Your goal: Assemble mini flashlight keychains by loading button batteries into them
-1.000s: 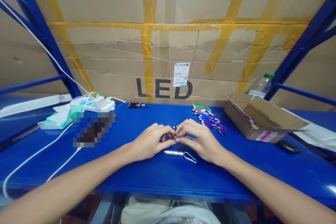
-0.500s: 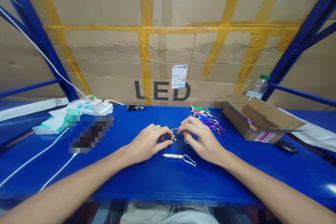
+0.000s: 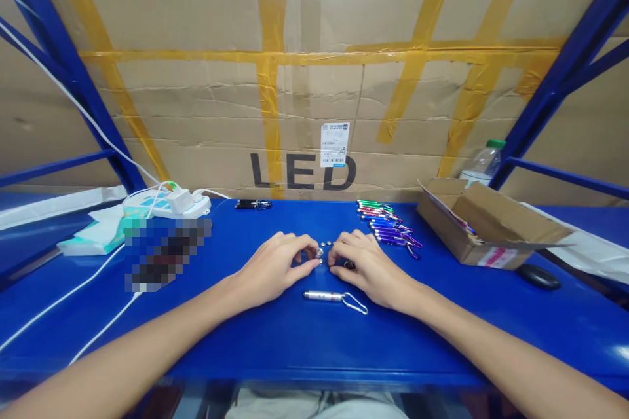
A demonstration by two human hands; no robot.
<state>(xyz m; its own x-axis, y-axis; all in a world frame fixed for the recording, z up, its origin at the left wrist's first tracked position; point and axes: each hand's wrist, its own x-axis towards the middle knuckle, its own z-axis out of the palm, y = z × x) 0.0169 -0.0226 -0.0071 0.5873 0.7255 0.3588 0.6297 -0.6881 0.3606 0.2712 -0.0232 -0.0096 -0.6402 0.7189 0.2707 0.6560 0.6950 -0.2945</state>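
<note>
My left hand rests on the blue table, its thumb and forefinger pinched on a small round silver button cell. My right hand lies just right of it, fingers curled, fingertips close to the same cell; what it holds, if anything, is hidden. A few more button cells lie just beyond the fingertips. A silver mini flashlight with a carabiner clip lies on the table in front of both hands.
A row of coloured mini flashlights lies behind my right hand. An open cardboard box and a black mouse stand at right. A black flashlight, a power strip with white cables and a tissue pack are at left.
The hands drew apart slightly half a second ago, then came together again. The view tilted down a little; the silver flashlight has not moved.
</note>
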